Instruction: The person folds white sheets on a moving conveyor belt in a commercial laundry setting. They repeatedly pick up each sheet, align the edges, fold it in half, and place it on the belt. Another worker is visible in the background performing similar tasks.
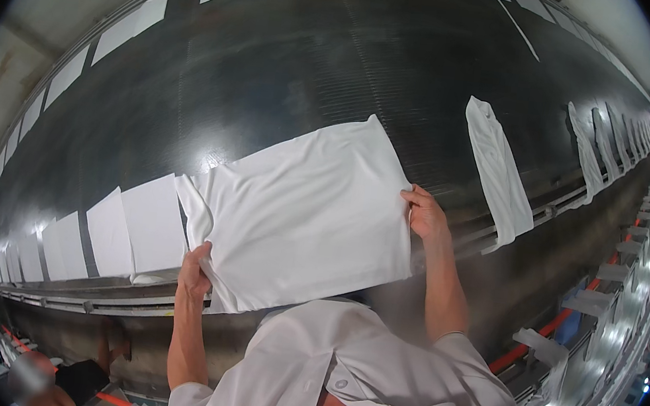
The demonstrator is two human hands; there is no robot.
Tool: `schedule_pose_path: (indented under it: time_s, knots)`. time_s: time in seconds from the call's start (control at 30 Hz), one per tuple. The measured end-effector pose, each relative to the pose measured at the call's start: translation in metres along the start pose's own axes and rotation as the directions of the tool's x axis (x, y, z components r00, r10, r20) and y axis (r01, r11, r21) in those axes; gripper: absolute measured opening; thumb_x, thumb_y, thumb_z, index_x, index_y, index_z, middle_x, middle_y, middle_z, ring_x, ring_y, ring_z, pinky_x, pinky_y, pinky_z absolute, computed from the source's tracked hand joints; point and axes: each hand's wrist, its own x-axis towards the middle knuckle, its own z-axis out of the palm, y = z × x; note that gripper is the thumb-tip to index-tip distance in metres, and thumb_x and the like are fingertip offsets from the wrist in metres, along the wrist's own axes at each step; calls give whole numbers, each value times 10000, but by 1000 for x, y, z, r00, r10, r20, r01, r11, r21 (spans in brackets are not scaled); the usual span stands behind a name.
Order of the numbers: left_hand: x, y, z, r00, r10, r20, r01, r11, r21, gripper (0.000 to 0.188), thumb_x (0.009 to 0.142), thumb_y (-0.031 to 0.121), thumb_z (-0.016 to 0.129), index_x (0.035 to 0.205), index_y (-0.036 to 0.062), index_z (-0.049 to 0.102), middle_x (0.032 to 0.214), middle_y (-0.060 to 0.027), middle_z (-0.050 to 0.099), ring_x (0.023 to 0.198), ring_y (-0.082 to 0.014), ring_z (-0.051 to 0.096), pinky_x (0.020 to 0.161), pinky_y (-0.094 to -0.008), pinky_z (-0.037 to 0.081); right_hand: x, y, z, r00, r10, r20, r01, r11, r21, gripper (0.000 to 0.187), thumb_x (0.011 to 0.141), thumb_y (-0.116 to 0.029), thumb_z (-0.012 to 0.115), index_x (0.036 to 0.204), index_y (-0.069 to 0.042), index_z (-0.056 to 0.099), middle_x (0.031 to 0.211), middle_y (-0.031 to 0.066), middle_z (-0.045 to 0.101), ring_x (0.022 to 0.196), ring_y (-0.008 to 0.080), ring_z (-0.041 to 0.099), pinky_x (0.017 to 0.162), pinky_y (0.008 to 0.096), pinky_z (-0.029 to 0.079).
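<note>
A white cloth (312, 210) lies spread over the near edge of a long dark table (275, 77), with soft creases across it and a gathered fold along its left side. My left hand (196, 267) pinches that cloth at its lower left side, by the table's rim. At the right edge, my right hand (425, 213) grips the same cloth between thumb and fingers. Farther right, apart from my hand, a bunched white cloth strip (497, 170) lies lengthwise from the table's middle over its near edge.
Flat white cloth panels (151, 219) line the near edge at left; more panels (132, 29) follow the far edge. Several bunched strips (583, 152) recede at right. Behind me run a red rail (542, 336) and a rack with draped white cloths (551, 361). Another person (76, 379) is at lower left.
</note>
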Motion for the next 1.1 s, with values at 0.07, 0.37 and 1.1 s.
schedule_pose_path:
  time_s: [0.07,0.37,1.1]
  knots:
    - [-1,1,2,999,23,-26,-23,1000,0,529,934,207,731,1357,-47,541,1250,-144,670,1116,-278,663,974,-443,553,0,2,1,998,-54,-33,52,998,-40,162,913,-93,714,1057,-49,656,1018,53,690,942,156,654,906,306,508]
    - [-28,29,13,951,273,-144,-283,957,-60,448,981,237,697,1307,-46,577,1242,-137,673,1132,-255,659,984,-426,546,-49,-8,28,956,-246,-159,227,965,-132,80,936,-119,708,937,-66,648,882,4,656,821,87,604,772,257,482]
    - [62,124,28,820,572,-6,-571,820,47,473,1063,293,552,1391,-48,533,1345,-171,644,1186,-292,664,997,-434,567,23,-40,84,790,-593,-154,599,800,-9,132,1003,-191,665,947,-85,608,863,-40,566,808,45,494,748,239,445]
